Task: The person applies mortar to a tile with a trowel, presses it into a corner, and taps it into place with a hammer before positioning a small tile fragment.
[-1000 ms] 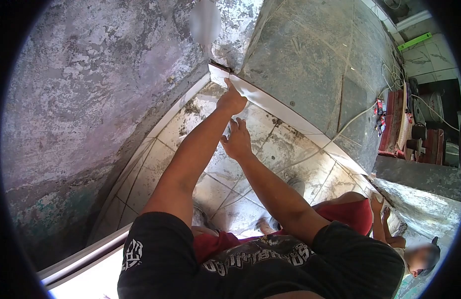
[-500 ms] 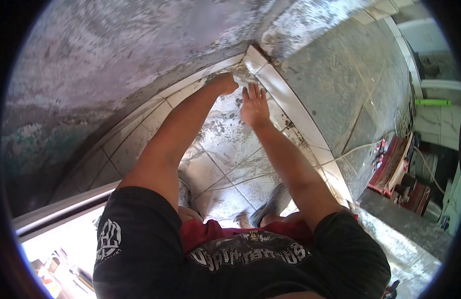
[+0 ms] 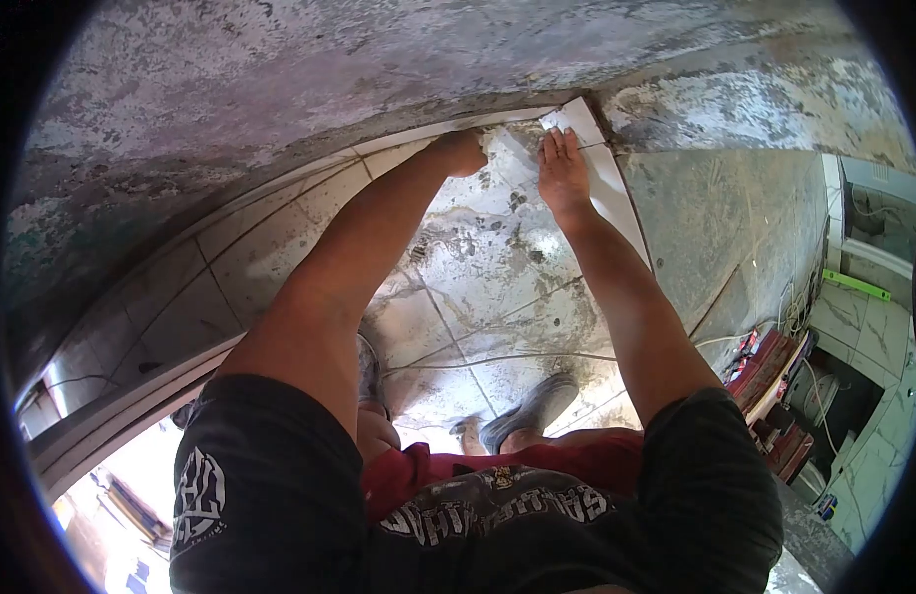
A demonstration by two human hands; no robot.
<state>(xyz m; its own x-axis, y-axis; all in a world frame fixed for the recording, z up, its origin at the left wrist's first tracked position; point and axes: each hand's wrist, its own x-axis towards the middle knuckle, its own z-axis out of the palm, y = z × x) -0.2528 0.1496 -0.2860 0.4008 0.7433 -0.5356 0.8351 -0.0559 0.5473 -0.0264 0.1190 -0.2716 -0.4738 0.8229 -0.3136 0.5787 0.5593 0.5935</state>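
My left hand (image 3: 464,154) is closed low beside the left wall's skirting (image 3: 408,137). Its fingers curl away from me, so what they hold, if anything, is hidden. My right hand (image 3: 564,176) lies with stretched fingers against the white tile strip (image 3: 608,193) along the right wall, fingertips close to a short white tile piece (image 3: 574,119) in the corner. Between both hands the tiled floor (image 3: 478,233) is smeared with whitish and dark stains.
A thin cable (image 3: 507,355) crosses the floor in front of my shoes (image 3: 529,411). Rough, stained walls (image 3: 309,69) meet at the corner. On the right are a green level-like bar (image 3: 857,285) and a red box-like object (image 3: 765,371).
My right hand has moved from over the floor to the right-hand tile strip. My left hand stays closed near the left skirting. The camera view has turned somewhat.
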